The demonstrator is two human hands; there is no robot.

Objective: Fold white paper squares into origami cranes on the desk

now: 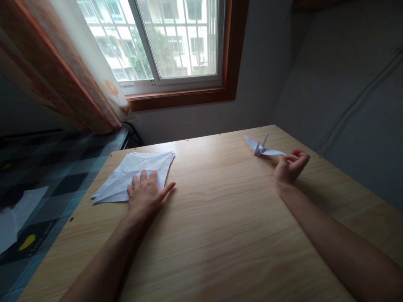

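My left hand lies with spread fingers on a small stack of creased white paper sheets at the left of the table. Its fingertips rest on the paper, while the thumb points out to the right over the bare wood. At the far right, a folded white paper crane stands upright with both wings spread. My right hand is just to the right of it, fingers loosely curled and the thumb apart from them. The thumb is at the tip of the crane's right wing; whether it touches is hard to tell.
Both forearms rest over a light wooden table. Left of it is a dark checked bed cover with white paper on it. Behind are a window, an orange-patterned curtain and grey walls.
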